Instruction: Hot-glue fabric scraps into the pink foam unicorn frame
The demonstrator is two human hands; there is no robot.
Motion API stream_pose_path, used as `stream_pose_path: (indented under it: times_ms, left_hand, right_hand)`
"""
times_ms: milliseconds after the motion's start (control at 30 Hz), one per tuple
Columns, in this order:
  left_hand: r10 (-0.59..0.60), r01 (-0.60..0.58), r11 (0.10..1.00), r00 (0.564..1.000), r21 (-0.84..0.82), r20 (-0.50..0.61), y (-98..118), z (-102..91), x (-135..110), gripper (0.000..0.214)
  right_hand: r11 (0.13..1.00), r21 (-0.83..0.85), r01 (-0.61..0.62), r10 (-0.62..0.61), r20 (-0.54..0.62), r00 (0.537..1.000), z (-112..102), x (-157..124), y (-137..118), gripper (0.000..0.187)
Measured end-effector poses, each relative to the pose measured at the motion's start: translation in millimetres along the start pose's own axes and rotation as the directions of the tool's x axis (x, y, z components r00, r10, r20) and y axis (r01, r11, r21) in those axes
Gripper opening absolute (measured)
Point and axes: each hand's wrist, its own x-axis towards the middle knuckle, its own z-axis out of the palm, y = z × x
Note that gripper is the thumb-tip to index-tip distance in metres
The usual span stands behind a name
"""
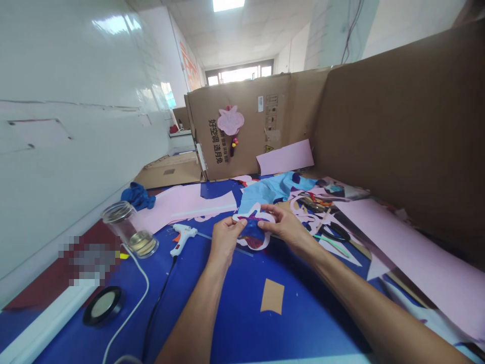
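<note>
Between both hands, above the blue table (242,303), is a paper cutout (254,241) with a white wavy border and a dark blue and red middle. My left hand (226,235) pinches its left edge with thumb and fingers. On the opposite side my right hand (286,227) grips the upper right edge, its thumb lying on the front. Left of my left hand lies a white glue gun (183,238) with an orange trigger. A small tan card piece (272,296) rests on the table below the hands.
A tilted glass jar (131,227) and a black tape roll (102,306) are at left. Pink sheets (409,242), scraps and black-handled scissors (335,232) crowd the right. Blue cloth (275,186) lies behind. A cardboard wall (250,146) bearing a pink cutout (230,121) stands at the back.
</note>
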Motion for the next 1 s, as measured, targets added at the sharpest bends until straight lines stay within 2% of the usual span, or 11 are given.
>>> stream_pose_path:
  times_ms: [300, 1000]
  left_hand:
    - [-0.018, 0.015, 0.999, 0.998, 0.048, 0.056, -3.5, 5.0, -3.8, 0.040]
    - [0.003, -0.006, 0.999, 0.998, 0.053, 0.055, -6.1, 2.0, -1.4, 0.037]
  right_hand:
    - [0.999, -0.039, 0.002, -0.004, -0.042, 0.999, 2.6, -2.1, -6.9, 0.074]
    - [0.998, -0.063, 0.009, -0.012, -0.042, 0.999, 4.5, -6.0, -11.6, 0.058]
